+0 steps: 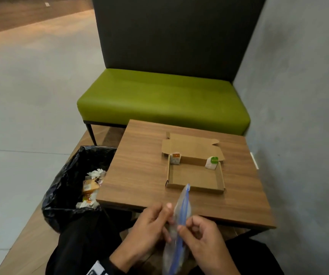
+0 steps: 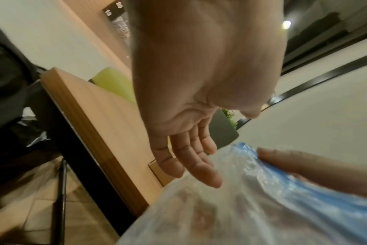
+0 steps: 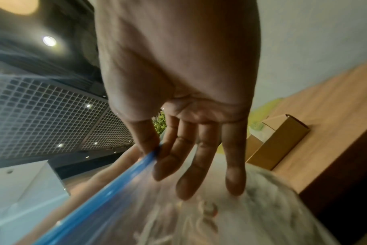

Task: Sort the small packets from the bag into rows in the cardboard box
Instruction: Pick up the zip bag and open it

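Observation:
A clear zip bag [image 1: 181, 217] with a blue seal strip, holding small packets, stands on edge over my lap, just before the table's near edge. My right hand [image 1: 197, 232] pinches the blue strip [image 3: 124, 179] between thumb and forefinger. My left hand [image 1: 153, 225] lies against the bag's left side, its fingers [image 2: 199, 165] nearly straight and its thumb off the bag [image 2: 241, 207]. The open cardboard box [image 1: 195, 188] sits on the table beyond the bag. Inside it, an orange-tagged packet [image 1: 175, 158] leans in the far left corner and a green-tagged packet [image 1: 212, 162] in the far right.
The small wooden table [image 1: 139, 165] carries only the box. A bin with a black liner [image 1: 68, 187], holding crumpled wrappers, stands at the table's left. A green bench [image 1: 159, 100] is behind the table and a grey wall [image 1: 298, 116] runs along the right.

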Tool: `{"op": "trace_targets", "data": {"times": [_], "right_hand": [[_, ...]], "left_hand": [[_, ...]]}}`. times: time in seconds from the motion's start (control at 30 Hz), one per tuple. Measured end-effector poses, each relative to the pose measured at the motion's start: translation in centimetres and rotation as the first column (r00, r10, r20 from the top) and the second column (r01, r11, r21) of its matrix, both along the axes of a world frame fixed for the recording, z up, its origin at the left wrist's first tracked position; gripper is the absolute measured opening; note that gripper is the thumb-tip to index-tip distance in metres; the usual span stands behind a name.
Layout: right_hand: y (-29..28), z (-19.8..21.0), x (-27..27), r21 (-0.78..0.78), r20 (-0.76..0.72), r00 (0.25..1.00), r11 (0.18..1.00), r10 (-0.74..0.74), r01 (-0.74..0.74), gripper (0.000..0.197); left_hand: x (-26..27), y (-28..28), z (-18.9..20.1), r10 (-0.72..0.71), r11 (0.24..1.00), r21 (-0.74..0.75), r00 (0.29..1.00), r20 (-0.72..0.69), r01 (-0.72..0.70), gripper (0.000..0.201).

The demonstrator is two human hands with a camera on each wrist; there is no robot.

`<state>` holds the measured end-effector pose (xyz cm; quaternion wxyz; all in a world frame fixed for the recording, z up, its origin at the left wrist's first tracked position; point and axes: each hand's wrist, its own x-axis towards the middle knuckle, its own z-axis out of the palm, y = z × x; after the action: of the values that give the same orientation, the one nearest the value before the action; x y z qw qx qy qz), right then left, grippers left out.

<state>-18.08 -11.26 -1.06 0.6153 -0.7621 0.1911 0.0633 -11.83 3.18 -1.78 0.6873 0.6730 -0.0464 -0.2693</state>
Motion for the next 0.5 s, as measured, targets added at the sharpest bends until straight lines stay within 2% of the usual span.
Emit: {"op": "trace_targets", "data": {"times": [0.07, 0.13, 0.2, 0.27, 0.37, 0.5], "right_hand": [[0.1, -0.1, -0.2, -0.094, -0.011, 0.994, 0.990, 0.109, -0.109, 0.029], [0.2, 0.1, -0.4, -0.106, -0.021, 0.987, 0.981, 0.161, -0.162, 0.030], [0.3, 0.6, -0.7, -0.059, -0.028, 0.984, 0.982, 0.176, -0.177, 0.019], [0.0, 0.5, -1.0, -0.052, -0.032, 0.985, 0.984, 0.169, -0.171, 0.023], [-0.3, 0.2, -1.2, -0.051, -0.040, 0.995, 0.995, 0.088, -0.090, 0.020], [-1.2, -0.1, -1.4, 0.023, -0.070, 0.982, 0.984, -0.175, 0.176, 0.017]], "left_hand": [[0.1, -0.5, 0.2, -0.011, 0.998, 0.058, 0.997, 0.076, 0.007, 0.038], [0.1, -0.6, -0.1, -0.038, 0.991, 0.130, 0.989, 0.143, 0.019, 0.023], [0.2, -0.4, -0.2, -0.079, 0.987, 0.149, 0.985, 0.153, 0.056, 0.021], [0.2, 0.0, -0.3, -0.101, 0.984, 0.159, 0.986, 0.133, 0.079, 0.023], [0.6, 0.8, -0.5, -0.081, 0.983, 0.174, 0.991, 0.104, 0.062, 0.025], [0.6, 1.6, -0.3, 0.061, 0.998, -0.020, 0.996, -0.072, -0.062, 0.025]]}}
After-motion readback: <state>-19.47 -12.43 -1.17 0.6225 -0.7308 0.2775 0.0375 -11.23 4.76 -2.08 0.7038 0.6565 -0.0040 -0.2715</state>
